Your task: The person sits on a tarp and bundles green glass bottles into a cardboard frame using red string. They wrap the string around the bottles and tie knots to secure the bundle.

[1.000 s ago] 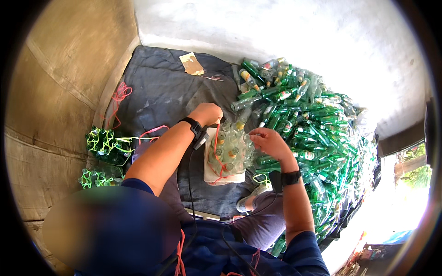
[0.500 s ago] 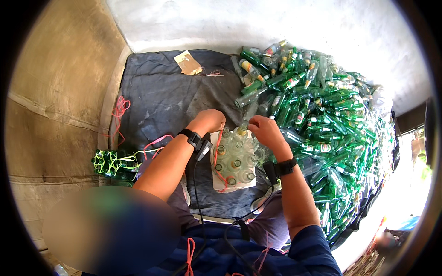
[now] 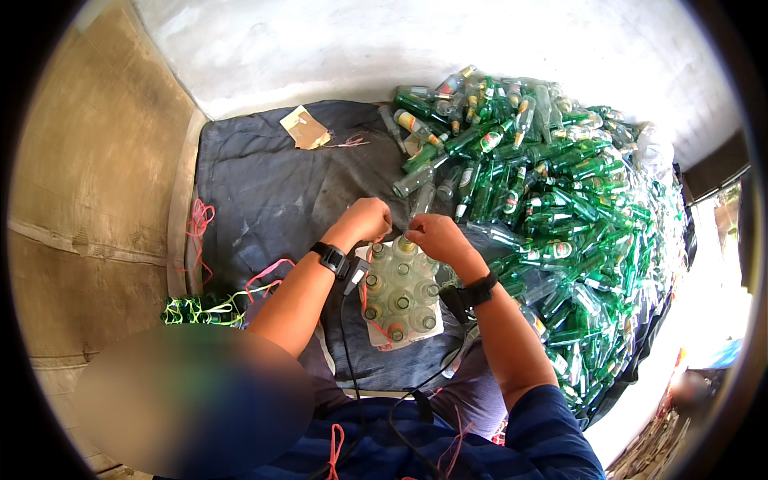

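Note:
Several clear glass bottles [image 3: 402, 300] stand upright, packed together on a white board [image 3: 376, 338] in front of me. A red string [image 3: 366, 302] runs along their left side from the near edge up toward my left hand [image 3: 368, 218], whose closed fingers pinch it at the far left corner. My right hand [image 3: 436, 236] is closed just above the neck of a far bottle with a yellowish neck label [image 3: 406, 245]. What its fingertips hold is hidden. Each wrist wears a black strap with a small device.
A large heap of loose green and clear bottles [image 3: 552, 208] lies to the right. Green bottles tied with yellow string [image 3: 200, 310] are at the left, near loose red string [image 3: 200, 220]. A cardboard piece [image 3: 305, 128] lies on the dark sheet [image 3: 264, 172].
The view has shifted slightly. My right hand has moved left, over the far bottle's neck, closer to my left hand. The left hand keeps its place by the far left corner.

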A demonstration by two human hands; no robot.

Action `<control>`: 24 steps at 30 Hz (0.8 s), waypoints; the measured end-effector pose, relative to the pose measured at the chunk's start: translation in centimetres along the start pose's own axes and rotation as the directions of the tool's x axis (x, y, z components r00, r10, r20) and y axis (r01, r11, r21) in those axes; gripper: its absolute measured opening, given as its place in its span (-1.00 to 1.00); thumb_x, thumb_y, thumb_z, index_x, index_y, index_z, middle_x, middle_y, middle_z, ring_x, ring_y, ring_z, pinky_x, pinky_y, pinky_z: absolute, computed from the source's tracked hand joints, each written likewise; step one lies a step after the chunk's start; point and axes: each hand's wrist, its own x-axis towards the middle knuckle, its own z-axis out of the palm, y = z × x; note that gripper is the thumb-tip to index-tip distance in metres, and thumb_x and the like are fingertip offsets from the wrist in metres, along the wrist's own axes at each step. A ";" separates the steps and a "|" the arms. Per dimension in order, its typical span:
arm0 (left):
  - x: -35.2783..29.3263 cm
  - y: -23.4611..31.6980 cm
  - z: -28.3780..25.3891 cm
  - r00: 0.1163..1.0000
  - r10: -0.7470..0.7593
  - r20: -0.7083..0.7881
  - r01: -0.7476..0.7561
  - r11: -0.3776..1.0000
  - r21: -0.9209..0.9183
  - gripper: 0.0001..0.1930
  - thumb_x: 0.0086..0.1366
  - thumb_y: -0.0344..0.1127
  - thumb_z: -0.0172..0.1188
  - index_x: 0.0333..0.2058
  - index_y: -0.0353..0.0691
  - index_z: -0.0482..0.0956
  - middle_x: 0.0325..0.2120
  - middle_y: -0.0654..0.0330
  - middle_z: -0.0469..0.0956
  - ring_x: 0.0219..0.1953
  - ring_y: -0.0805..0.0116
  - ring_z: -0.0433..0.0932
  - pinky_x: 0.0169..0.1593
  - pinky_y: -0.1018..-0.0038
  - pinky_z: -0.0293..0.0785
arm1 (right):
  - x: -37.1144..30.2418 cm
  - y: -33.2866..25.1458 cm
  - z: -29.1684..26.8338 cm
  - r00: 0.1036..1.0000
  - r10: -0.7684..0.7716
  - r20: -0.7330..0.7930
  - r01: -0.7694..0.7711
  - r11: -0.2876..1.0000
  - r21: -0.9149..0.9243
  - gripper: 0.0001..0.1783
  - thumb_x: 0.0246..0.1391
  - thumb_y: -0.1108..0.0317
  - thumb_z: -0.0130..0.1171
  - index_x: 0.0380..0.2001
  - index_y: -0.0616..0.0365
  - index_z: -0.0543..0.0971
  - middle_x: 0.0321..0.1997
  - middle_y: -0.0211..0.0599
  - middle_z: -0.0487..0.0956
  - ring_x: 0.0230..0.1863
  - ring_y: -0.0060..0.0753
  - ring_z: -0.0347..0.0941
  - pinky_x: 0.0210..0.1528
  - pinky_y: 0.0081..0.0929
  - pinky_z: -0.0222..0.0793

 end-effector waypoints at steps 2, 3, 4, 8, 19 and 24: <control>0.1 0.7 -0.2 1.000 0.015 0.009 -0.014 0.999 -0.049 -0.85 0.19 -0.39 0.17 -0.38 -0.33 0.67 -0.55 0.14 0.66 -0.59 0.38 0.62 -0.44 0.41 0.50 | 0.3 0.0 0.3 1.000 0.016 0.007 -0.016 1.000 -0.015 -0.68 0.06 0.10 0.23 -0.32 0.15 0.65 -0.27 -0.03 0.66 -0.17 0.11 0.58 -0.10 -0.08 0.48; 0.2 0.9 -0.1 1.000 0.015 0.026 -0.013 0.996 -0.094 -0.85 0.18 -0.39 0.17 -0.36 -0.32 0.67 -0.54 0.11 0.66 -0.57 0.33 0.64 -0.41 0.38 0.51 | 0.5 -0.1 0.2 1.000 0.022 0.015 -0.022 1.000 -0.022 -0.67 0.05 0.08 0.23 -0.32 0.14 0.65 -0.27 -0.04 0.66 -0.16 0.11 0.58 -0.10 -0.07 0.48; 0.4 1.0 -0.1 0.999 0.016 0.043 -0.010 0.990 -0.139 -0.84 0.17 -0.39 0.16 -0.33 -0.32 0.66 -0.53 0.08 0.67 -0.54 0.27 0.65 -0.39 0.35 0.53 | 0.6 -0.2 0.2 0.999 0.028 0.023 -0.027 0.999 -0.028 -0.66 0.05 0.07 0.23 -0.31 0.14 0.65 -0.27 -0.04 0.66 -0.16 0.10 0.58 -0.10 -0.07 0.48; 0.5 2.4 -0.3 0.997 0.043 0.071 -0.033 0.990 -0.134 -0.79 0.20 -0.38 0.14 -0.21 -0.32 0.60 -0.40 -0.01 0.68 -0.39 0.10 0.69 -0.29 0.28 0.55 | 1.4 0.4 0.9 1.000 0.010 -0.012 -0.010 0.999 -0.051 -0.61 0.07 0.03 0.25 -0.29 0.16 0.66 -0.32 -0.05 0.67 -0.22 0.04 0.61 -0.13 -0.15 0.49; 2.4 1.9 1.0 0.972 0.216 -0.092 -0.230 0.951 -0.204 -0.75 0.28 -0.32 0.19 -0.12 -0.30 0.49 -0.25 -0.11 0.65 -0.16 -0.07 0.63 -0.11 0.20 0.51 | 2.9 -0.5 1.6 0.986 0.160 -0.054 -0.165 0.978 -0.130 -0.55 0.03 -0.06 0.23 -0.33 0.15 0.65 -0.29 -0.04 0.67 -0.18 0.10 0.60 -0.12 -0.04 0.51; 2.1 2.6 0.8 0.950 0.286 -0.122 -0.306 0.930 -0.203 -0.79 0.27 -0.42 0.21 -0.13 -0.30 0.49 -0.32 0.03 0.69 -0.25 0.19 0.68 -0.16 0.33 0.53 | 3.8 1.1 2.5 0.978 0.193 -0.074 -0.203 0.968 -0.151 -0.59 0.04 0.00 0.23 -0.29 0.15 0.66 -0.27 0.00 0.67 -0.17 0.11 0.60 -0.12 -0.02 0.51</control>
